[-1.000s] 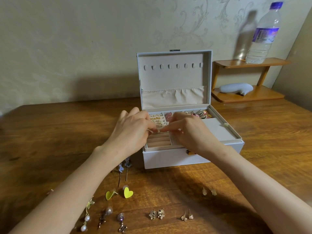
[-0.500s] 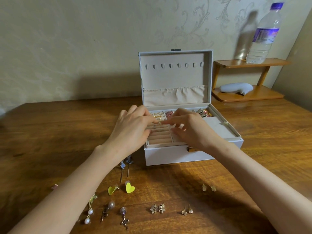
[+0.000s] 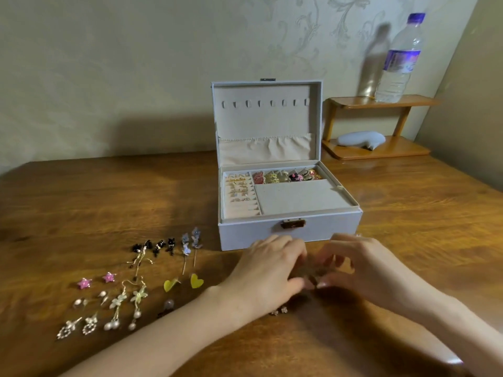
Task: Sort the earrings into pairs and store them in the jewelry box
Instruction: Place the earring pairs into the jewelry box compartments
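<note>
Glossy wood-grain bench (image 3: 109, 213) beneath scroll-patterned wallpaper (image 3: 299, 28). At 12 o'clock stands the pale fabric jewelry box (image 3: 245, 236), its lid (image 3: 266, 121) upright, with beige ridged slots inside. Loose earrings (image 3: 196, 280) lie paired at 9 o'clock. The left hand (image 3: 272, 270) and right hand (image 3: 367, 268) curl fingertip to fingertip; blur hides any hold.

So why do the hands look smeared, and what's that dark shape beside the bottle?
Head view: the left hand and right hand are motion-blurred, while the jewelry box is sharp; the dark shape is a shadow from the water bottle on the wall.
</note>
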The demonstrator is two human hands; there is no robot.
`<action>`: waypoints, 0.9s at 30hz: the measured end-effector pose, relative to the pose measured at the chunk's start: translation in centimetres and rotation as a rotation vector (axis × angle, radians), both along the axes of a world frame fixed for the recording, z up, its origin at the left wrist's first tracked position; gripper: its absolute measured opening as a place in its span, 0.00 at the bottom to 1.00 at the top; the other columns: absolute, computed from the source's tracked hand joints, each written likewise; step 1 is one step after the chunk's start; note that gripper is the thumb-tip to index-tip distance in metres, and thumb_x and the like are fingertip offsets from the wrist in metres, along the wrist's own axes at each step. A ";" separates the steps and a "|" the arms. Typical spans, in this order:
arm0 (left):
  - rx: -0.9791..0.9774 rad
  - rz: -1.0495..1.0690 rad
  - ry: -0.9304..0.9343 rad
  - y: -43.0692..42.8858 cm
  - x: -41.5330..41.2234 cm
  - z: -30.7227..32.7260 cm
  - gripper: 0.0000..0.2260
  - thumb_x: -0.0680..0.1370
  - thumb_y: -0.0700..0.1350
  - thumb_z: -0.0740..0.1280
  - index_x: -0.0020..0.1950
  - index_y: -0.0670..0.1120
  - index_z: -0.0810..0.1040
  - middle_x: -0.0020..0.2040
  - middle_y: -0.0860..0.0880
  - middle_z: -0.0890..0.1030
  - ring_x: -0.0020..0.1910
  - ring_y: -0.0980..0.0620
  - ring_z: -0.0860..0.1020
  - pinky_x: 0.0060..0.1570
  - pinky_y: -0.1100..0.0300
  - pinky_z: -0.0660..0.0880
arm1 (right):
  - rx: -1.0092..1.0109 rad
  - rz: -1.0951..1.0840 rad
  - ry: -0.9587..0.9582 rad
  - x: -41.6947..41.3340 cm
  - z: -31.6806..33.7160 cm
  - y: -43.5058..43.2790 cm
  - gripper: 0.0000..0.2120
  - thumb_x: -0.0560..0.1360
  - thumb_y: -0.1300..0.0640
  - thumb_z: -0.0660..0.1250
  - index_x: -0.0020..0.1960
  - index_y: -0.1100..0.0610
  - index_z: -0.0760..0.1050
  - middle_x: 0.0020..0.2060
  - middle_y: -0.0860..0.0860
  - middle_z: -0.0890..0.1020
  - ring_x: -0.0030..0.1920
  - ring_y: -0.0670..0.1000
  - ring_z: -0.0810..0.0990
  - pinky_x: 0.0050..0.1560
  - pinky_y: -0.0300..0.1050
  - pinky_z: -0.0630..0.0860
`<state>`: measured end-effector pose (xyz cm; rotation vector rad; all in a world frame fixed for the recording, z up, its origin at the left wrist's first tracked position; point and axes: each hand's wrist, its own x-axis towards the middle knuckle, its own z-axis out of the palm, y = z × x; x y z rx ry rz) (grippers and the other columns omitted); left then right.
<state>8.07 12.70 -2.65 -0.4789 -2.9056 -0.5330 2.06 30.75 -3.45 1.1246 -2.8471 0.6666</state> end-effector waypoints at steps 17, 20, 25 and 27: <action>-0.016 -0.068 0.099 -0.3 0.1 -1.0 0.04 0.77 0.47 0.64 0.50 0.49 0.72 0.46 0.53 0.72 0.50 0.53 0.69 0.45 0.62 0.62 | -0.263 -0.008 -0.115 0.4 -0.4 -0.8 0.12 0.66 0.63 0.76 0.36 0.47 0.77 0.34 0.44 0.83 0.37 0.42 0.80 0.38 0.34 0.76; 0.061 -0.014 0.155 -2.0 0.5 0.4 0.02 0.76 0.46 0.65 0.47 0.53 0.73 0.46 0.57 0.75 0.48 0.59 0.71 0.47 0.65 0.67 | -0.301 0.000 -0.119 0.7 1.0 -1.6 0.10 0.67 0.63 0.76 0.38 0.49 0.78 0.34 0.45 0.82 0.37 0.41 0.80 0.37 0.31 0.75; 0.175 0.126 0.220 -5.7 -1.0 3.2 0.02 0.73 0.45 0.70 0.43 0.51 0.77 0.42 0.58 0.78 0.40 0.62 0.75 0.42 0.65 0.74 | -0.413 0.046 -0.083 -0.4 4.0 -4.2 0.08 0.68 0.64 0.74 0.40 0.52 0.79 0.36 0.45 0.83 0.37 0.42 0.81 0.40 0.33 0.78; 0.157 0.202 0.259 -7.1 -2.2 3.6 0.02 0.73 0.46 0.71 0.44 0.51 0.79 0.42 0.56 0.80 0.39 0.60 0.75 0.40 0.62 0.75 | -0.432 0.035 -0.063 -1.5 4.6 -5.9 0.06 0.69 0.65 0.73 0.42 0.54 0.81 0.36 0.46 0.82 0.36 0.43 0.80 0.39 0.32 0.77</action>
